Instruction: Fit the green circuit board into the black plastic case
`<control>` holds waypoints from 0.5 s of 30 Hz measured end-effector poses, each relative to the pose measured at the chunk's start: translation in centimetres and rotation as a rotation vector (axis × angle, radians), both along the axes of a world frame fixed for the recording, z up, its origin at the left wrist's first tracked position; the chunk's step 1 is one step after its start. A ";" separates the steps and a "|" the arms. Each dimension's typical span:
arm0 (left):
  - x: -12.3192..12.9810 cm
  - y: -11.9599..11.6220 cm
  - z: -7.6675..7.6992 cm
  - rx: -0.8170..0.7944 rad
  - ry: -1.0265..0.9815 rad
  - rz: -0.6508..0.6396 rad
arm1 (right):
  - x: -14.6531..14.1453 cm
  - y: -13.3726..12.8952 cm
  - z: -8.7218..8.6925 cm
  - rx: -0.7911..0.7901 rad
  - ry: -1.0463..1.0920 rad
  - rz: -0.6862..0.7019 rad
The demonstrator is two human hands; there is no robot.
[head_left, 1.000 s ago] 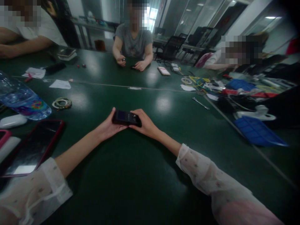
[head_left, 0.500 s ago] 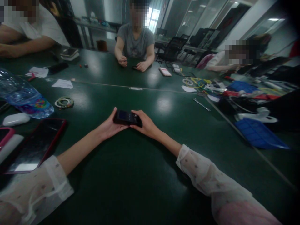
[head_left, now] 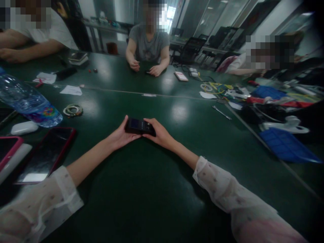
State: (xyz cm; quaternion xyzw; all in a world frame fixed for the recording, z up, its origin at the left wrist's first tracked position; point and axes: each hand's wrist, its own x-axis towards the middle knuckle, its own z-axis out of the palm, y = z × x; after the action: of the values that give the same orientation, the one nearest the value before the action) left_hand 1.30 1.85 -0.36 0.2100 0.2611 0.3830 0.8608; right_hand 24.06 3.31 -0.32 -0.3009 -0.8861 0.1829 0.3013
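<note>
A small black handheld device with a screen and buttons point(head_left: 138, 125) is held between both hands, over the middle of the green table point(head_left: 141, 189). My left hand point(head_left: 120, 135) grips its left end, thumb up along the side and fingers beneath. At the right end, my right hand point(head_left: 159, 132) is closed around it, thumb by the lower edge and fingers over the top. The screen is on the left half and looks dark; buttons sit toward the right. Its underside is hidden.
A water bottle point(head_left: 30, 101), white earbud case point(head_left: 24, 128), red-edged phone point(head_left: 48, 153) and bracelets point(head_left: 73, 110) lie left. To the right are a wrench point(head_left: 221, 112), blue tray point(head_left: 288, 145) and tangled cables point(head_left: 215, 88). A person in grey point(head_left: 149, 44) sits opposite; others sit at both sides.
The whole view has shifted slightly, so things appear a little further right. Both hands keep the same hold on the device.
</note>
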 end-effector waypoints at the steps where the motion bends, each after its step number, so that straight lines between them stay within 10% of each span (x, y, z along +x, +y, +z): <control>1: 0.0 0.0 0.0 0.002 0.001 -0.006 | 0.0 0.0 0.0 -0.006 -0.001 0.001; 15: 0.2 -0.5 1.1 -0.026 0.047 0.025 | 0.0 0.2 0.0 -0.031 -0.008 0.007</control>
State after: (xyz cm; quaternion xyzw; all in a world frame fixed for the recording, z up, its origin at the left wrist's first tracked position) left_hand 1.45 1.32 0.74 0.2045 0.2886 0.3852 0.8524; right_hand 24.08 3.49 -0.31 -0.3031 -0.8854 0.1966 0.2926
